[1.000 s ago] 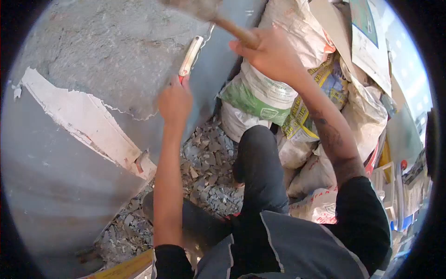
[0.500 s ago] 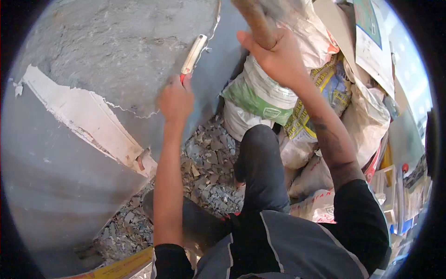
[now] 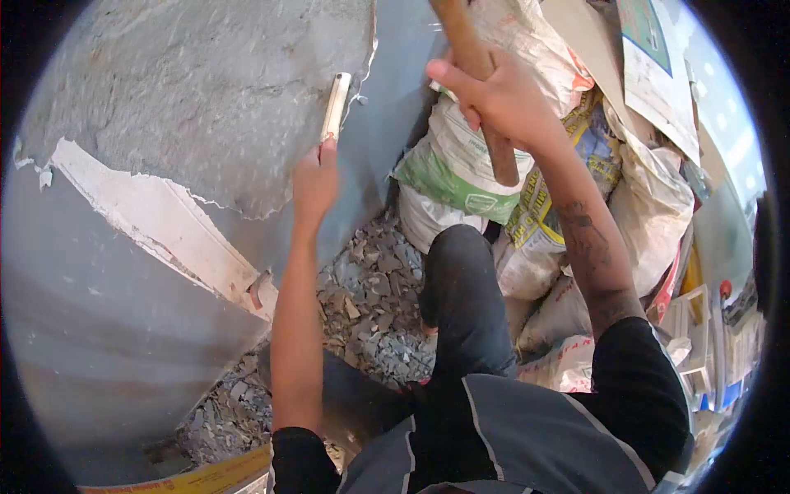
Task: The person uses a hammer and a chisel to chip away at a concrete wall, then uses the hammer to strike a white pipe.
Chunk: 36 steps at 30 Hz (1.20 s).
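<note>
My left hand (image 3: 315,185) is closed around the lower end of a slim white tool (image 3: 335,107) with a reddish part by my fingers. Its far end, with a dark spot, points up along the wall (image 3: 206,90), close to the edge of the stripped patch; whether it touches cannot be made out. The kind of tool is not clear. My right hand (image 3: 506,99) grips a wooden handle (image 3: 499,156), raised in front of the stacked sacks. The handle's butt sticks out below my fist, and its upper end leaves the view at the top.
Broken plaster flakes (image 3: 374,288) cover the floor between the wall and my knee. Filled sacks (image 3: 461,177) are piled on the right, with cardboard (image 3: 588,49) leaning above. A pale exposed strip (image 3: 156,214) crosses the grey wall. A yellow board (image 3: 197,477) lies at the lower left.
The wooden handle has swung so that its butt now shows below my right hand, which has shifted slightly. My left hand and the white tool have lowered a little, tilting more upright.
</note>
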Each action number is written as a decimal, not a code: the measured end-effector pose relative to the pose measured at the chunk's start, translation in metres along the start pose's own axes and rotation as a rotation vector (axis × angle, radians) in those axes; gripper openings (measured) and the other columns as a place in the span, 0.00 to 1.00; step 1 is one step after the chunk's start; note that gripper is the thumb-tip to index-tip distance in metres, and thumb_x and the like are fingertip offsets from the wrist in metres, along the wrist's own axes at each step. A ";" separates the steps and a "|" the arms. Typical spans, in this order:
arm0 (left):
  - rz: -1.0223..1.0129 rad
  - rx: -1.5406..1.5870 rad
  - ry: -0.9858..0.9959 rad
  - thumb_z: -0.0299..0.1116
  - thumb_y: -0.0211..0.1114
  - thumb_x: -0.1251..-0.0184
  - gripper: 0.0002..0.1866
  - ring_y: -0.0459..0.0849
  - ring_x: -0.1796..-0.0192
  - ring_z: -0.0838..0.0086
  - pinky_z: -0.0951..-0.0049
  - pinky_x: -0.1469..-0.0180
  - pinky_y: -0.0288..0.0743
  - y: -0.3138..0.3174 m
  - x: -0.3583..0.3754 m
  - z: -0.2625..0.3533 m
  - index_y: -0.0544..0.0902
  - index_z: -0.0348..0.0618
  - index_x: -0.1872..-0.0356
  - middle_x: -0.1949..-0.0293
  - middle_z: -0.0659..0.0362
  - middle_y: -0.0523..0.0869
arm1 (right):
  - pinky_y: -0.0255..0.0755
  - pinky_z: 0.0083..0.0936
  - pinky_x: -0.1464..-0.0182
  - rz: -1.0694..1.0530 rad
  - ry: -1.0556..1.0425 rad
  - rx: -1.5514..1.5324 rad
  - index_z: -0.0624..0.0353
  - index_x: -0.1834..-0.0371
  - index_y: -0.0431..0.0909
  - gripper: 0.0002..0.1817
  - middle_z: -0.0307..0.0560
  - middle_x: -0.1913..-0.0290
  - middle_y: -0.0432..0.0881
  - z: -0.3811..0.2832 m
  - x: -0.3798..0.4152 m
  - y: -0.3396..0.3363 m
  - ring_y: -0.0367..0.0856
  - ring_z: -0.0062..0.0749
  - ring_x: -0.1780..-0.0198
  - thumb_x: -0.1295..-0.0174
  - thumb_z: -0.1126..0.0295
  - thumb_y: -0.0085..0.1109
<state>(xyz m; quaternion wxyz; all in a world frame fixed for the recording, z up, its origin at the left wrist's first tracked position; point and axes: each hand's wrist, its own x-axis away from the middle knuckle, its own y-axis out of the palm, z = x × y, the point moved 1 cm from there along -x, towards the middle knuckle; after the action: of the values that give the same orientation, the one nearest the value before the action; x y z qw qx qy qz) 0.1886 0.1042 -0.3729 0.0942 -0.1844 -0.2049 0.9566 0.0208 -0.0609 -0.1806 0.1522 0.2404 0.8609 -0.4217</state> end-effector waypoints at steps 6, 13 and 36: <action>0.045 -0.070 0.080 0.53 0.49 0.23 0.29 0.78 0.74 0.56 0.55 0.67 0.69 -0.016 -0.005 -0.001 0.82 0.33 0.66 0.77 0.45 0.79 | 0.61 0.15 0.82 0.041 -0.045 -0.379 0.61 0.62 0.74 0.22 0.33 0.82 0.73 0.004 0.027 -0.014 0.68 0.14 0.86 0.32 0.50 0.63; 0.163 -0.197 0.134 0.51 0.49 0.22 0.25 0.82 0.71 0.51 0.54 0.66 0.72 -0.030 -0.005 0.034 0.84 0.39 0.62 0.74 0.45 0.84 | 0.58 0.17 0.82 0.038 -0.004 -0.390 0.57 0.64 0.72 0.20 0.32 0.81 0.70 0.042 0.035 -0.008 0.67 0.13 0.84 0.29 0.50 0.59; 0.183 -0.601 0.056 0.53 0.47 0.21 0.24 0.87 0.66 0.43 0.46 0.65 0.78 -0.007 0.003 0.078 0.83 0.44 0.57 0.72 0.42 0.86 | 0.72 0.42 0.72 0.293 -0.356 0.282 0.62 0.66 0.78 0.24 0.58 0.80 0.78 0.073 -0.047 0.034 0.81 0.55 0.75 0.32 0.48 0.59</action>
<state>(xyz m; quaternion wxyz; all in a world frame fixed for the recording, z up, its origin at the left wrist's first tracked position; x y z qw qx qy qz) 0.1558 0.0835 -0.3044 -0.0454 -0.2478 -0.4581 0.8524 0.0829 -0.1147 -0.2241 0.3256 0.3036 0.7095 -0.5463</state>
